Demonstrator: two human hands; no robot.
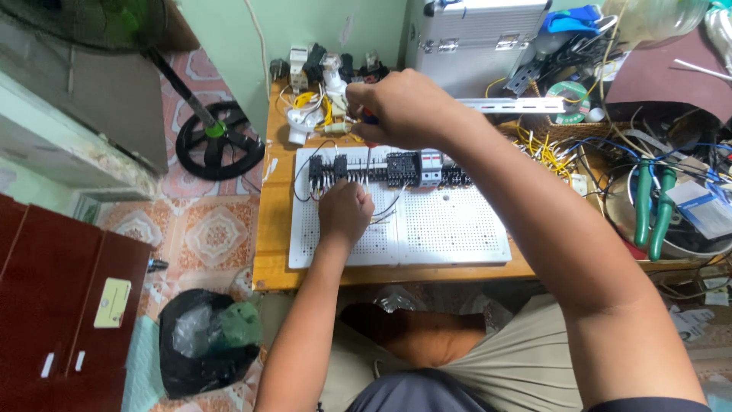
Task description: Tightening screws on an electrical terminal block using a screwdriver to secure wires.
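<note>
Your left hand [345, 211] is fisted on the white perforated board [457, 229], knuckles up, just below the row of black modules [381, 168]; fingers curl by a thin wire [385, 207], but can't tell if they pinch it. Your right hand [400, 107] hovers over the row's top edge, closed tight round a small tool w/ a blue-orange handle [367, 117], mostly hidden. Board lies flat on the wooden table [273, 229]. Green-handled pliers [652, 210] sit well apart on the right, silver case [476, 34] behind
</note>
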